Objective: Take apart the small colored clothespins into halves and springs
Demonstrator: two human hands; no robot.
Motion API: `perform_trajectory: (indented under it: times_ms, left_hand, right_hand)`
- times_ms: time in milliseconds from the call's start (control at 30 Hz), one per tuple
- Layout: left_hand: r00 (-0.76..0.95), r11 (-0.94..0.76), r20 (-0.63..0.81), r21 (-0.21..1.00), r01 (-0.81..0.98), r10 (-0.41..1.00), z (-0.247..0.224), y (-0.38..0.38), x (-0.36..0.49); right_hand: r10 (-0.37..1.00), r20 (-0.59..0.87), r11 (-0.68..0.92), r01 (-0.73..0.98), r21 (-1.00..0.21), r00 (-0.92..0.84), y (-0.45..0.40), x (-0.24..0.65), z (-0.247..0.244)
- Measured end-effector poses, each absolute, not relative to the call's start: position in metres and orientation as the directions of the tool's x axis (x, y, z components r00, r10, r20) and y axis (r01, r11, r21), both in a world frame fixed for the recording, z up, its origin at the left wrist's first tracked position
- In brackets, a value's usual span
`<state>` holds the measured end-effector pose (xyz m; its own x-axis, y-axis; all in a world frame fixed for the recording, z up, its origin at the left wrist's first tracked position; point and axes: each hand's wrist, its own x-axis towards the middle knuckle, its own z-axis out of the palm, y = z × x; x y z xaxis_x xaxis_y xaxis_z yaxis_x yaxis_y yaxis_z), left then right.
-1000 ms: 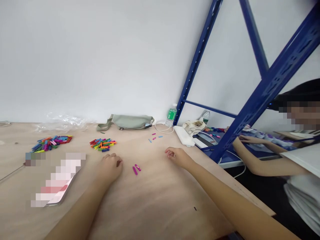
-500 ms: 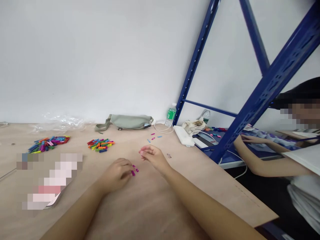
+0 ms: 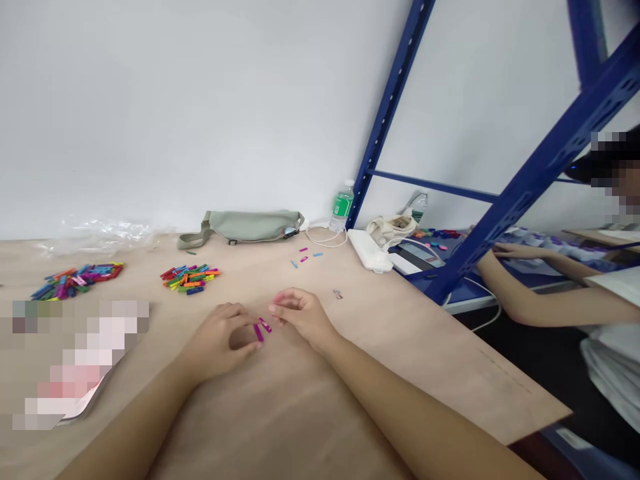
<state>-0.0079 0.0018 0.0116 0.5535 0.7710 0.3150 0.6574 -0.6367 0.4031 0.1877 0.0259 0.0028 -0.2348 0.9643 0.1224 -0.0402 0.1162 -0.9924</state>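
Note:
Two magenta clothespin pieces (image 3: 259, 333) lie side by side on the brown tabletop (image 3: 300, 413), between my two hands. My left hand (image 3: 220, 340) rests beside them, thumb and fingers apart, its fingertips close to or touching the left piece. Just to the right, my right hand (image 3: 303, 317) is raised a little with thumb and index finger brought together; anything between the tips is too small to make out. A small metal spring (image 3: 338, 293) lies to the right of my right hand. Farther back are small magenta and blue pieces (image 3: 304, 259).
Two piles of coloured clothespins (image 3: 190, 278) sit at the left, near crumpled plastic (image 3: 100, 237). A grey-green pouch (image 3: 255, 226), a bottle (image 3: 343, 207) and a white case (image 3: 369, 250) stand along the back. Beyond the blue rack post (image 3: 500, 213), a person's arms (image 3: 540, 310) rest over another table.
The view has shifted slightly. My left thumb and fingers have spread apart, and the two magenta pieces now lie more visibly side by side. My right hand stays close by, fingertips still together.

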Motion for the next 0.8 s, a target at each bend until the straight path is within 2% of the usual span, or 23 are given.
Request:
perform_trajectory:
  times_ms: [167,400,567,667,733,800]
  left_hand:
    - [0.535,-0.620,0.313,0.405,0.672,0.784,0.0059,0.0064,-0.0099]
    - [0.591,-0.657,0.292,0.402,0.638,0.752,0.0051,0.0048,-0.0054]
    - [0.589,-0.661,0.307,0.424,0.619,0.748,0.0054,0.0061,-0.0061]
    - [0.524,-0.604,0.315,0.538,0.588,0.791,0.0059,0.0057,-0.0051]
    - [0.410,-0.508,0.317,0.669,0.543,0.855,0.0061,0.0044,-0.0031]
    - [0.284,-0.385,0.283,0.822,0.420,0.916,0.0060,0.0024,-0.0001]
  right_hand:
    - [0.950,0.119,0.106,-0.059,-0.993,-0.288,0.0239,0.1864,0.0011]
    - [0.969,0.127,0.135,0.026,-0.991,-0.211,0.0276,0.1874,-0.0042]
    - [0.971,0.103,0.101,-0.018,-0.995,-0.217,0.0249,0.1853,-0.0006]
    - [0.978,0.107,0.096,-0.065,-0.993,-0.180,0.0229,0.1836,0.0021]
    - [0.980,0.117,0.110,-0.056,-0.992,-0.162,0.0233,0.1839,0.0024]
    - [0.981,0.129,0.131,-0.001,-0.991,-0.147,0.0248,0.1855,0.0022]
